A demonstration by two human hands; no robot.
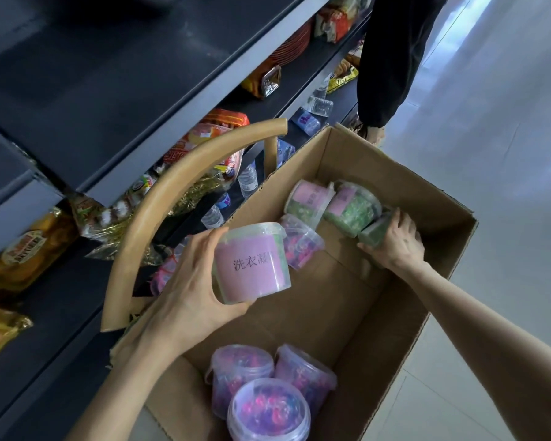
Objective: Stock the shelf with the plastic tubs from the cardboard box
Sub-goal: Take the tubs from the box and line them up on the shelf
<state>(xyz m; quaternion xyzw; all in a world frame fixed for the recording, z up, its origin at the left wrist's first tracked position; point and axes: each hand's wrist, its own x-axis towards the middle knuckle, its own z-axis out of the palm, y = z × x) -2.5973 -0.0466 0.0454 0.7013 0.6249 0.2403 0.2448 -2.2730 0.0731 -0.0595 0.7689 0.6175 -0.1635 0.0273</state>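
Above the cardboard box [363,160]: left hand [188,281] fingers wrap pink tub [252,265], right hand [395,241] fingers clasp green tub [373,233]. I'd lift both level, clearing the rim.

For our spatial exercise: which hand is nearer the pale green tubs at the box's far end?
Right. The right hand grips a dark tub beside the pale green tubs; the left hand holds a pink-labelled tub farther off.

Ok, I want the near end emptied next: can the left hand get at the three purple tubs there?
Probably not yet: the left hand grips a pink-labelled tub. Otherwise the way looks free; the purple tubs sit uncovered in the open cardboard box.
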